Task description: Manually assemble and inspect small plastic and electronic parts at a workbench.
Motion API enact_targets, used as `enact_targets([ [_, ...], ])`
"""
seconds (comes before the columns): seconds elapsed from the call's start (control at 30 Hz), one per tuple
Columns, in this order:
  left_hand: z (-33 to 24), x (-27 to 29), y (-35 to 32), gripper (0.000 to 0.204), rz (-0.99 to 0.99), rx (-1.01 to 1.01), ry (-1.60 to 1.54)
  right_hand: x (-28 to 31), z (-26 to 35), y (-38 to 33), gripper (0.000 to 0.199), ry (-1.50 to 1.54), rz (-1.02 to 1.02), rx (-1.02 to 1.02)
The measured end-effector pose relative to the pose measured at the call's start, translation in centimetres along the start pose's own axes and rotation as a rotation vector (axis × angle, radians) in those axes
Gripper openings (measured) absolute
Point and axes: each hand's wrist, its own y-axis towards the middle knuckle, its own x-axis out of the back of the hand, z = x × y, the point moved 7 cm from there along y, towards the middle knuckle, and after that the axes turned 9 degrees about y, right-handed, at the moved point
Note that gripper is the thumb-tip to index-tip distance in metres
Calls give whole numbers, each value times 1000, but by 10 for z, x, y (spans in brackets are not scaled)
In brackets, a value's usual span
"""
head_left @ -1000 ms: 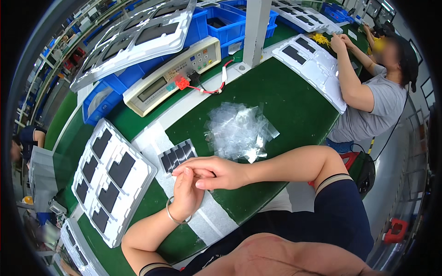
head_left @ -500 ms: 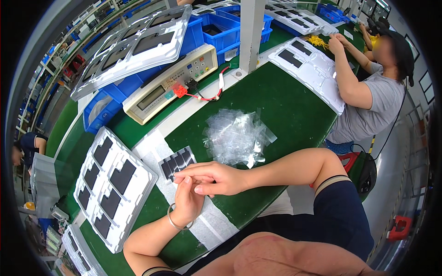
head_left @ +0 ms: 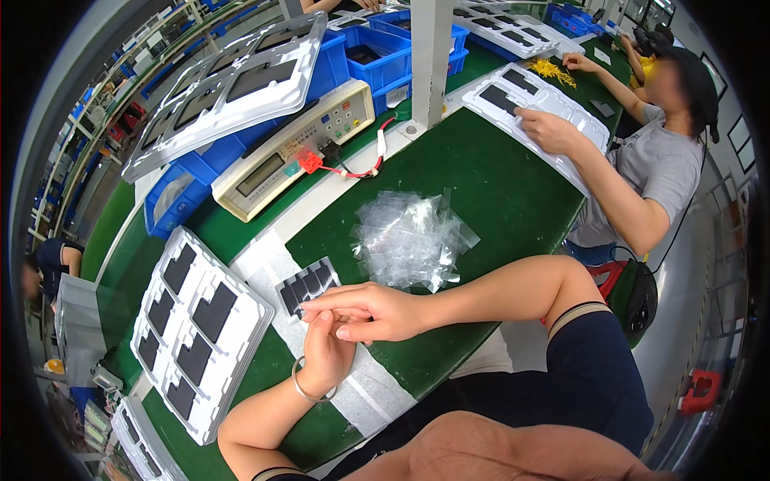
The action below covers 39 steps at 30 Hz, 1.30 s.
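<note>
My right hand lies across my left hand, and the two touch over the near edge of the green table. The right fingers stretch out to the left, with the thumb apart below them. On the left hand the thumb points up against the right fingers; its other fingers are mostly hidden beneath the right hand. I see no object in either hand. Just beyond the fingertips lies a small sheet with black strips, partly covered by the right hand. A pile of clear plastic film pieces sits beyond my right wrist.
To the left stands a stack of white trays holding black flat parts. A cream bench meter with red and black leads is behind, beside blue bins and a grey post. At right, a co-worker sits by a white tray.
My hands have kept the same pose. The co-worker's hands have moved apart, one now reaching over the white tray and the other near the yellow pieces.
</note>
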Motion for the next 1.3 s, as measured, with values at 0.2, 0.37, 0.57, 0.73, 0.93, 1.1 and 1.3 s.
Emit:
enact_targets([
  [0.2, -1, -1, 0, 49, -38, 31, -13, 1, 7, 0, 47, -100, -20, 91],
  [0.37, -2, -1, 2, 47, 7, -3, -43, 2, 6, 0, 46, -154, -31, 119],
  [0.57, -4, -2, 2, 44, -14, -41, -75, 3, 2, 1, 45, -218, -54, 114],
  [0.73, -3, -5, 6, 42, 43, 2, -70, 10, 12, -4, 38, -423, -211, 202],
  [0.93, -2, -2, 7, 30, -2, -29, -26, 8, 19, -6, 30, -629, -309, 340],
  [1.1, -8, -9, 7, 30, 18, 19, -30, 10, 21, -8, 31, -651, -316, 321],
  [1.3, -1, 0, 7, 29, 19, -9, -15, 9, 20, -8, 34, -701, -304, 340],
])
